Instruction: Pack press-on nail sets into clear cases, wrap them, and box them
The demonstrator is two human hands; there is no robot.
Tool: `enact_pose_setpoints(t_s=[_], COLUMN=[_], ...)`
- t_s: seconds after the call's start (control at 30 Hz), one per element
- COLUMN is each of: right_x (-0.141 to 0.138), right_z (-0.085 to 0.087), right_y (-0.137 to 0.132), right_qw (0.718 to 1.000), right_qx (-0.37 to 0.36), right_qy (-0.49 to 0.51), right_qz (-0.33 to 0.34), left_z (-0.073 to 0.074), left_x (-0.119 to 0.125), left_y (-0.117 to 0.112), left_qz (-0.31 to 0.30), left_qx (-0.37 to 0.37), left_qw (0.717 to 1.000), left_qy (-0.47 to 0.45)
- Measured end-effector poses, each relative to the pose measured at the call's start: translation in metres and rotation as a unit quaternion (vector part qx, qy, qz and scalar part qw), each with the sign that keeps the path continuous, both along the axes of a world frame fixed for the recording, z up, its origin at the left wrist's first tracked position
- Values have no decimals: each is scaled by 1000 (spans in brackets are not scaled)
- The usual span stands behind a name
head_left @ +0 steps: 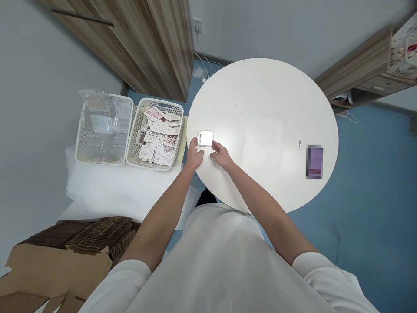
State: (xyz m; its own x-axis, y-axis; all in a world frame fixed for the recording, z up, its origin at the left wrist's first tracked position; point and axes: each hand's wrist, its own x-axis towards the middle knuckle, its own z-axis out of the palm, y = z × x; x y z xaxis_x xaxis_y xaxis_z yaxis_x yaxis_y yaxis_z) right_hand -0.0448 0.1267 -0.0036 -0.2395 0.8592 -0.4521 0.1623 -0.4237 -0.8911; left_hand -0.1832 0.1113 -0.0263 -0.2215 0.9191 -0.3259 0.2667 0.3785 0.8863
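Observation:
A small clear plastic box (205,138) with a white face sits at the left part of the round white table, between my two hands. My left hand (194,156) grips its left side, fingers along the edge and thumb pointing inward below it. On the opposite side my right hand (222,157) has its fingertips at the box's lower right corner, the thumb held lower. Whether the box rests on the tabletop or is slightly lifted, I cannot tell. Glare hides what is on its face.
Left of the round table (260,87) stand a white basket of printed cards (130,148) and a white basket of clear plastic boxes (78,145). A blurred purple phone-like object (315,162) lies at the table's right. Flattened cardboard (61,269) is at lower left.

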Motion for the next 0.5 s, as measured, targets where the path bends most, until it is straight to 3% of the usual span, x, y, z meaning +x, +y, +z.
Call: enact_pose_setpoints(t_s=[0.17,0.37,0.5], right_x=[56,162,221], right_z=[11,35,31], right_y=[-24,-74,-109], right_qw=[999,996,989], right_qx=[18,34,50], right_qy=[-18,-70,-126], right_qz=[-23,-48,-58], left_z=[17,42,48], left_x=[37,119,168], left_y=[-20,-55,-83], left_qz=[-56,-166,-242], left_qx=[24,25,5], left_qw=[998,983,969], left_qy=[-29,-69,-51])
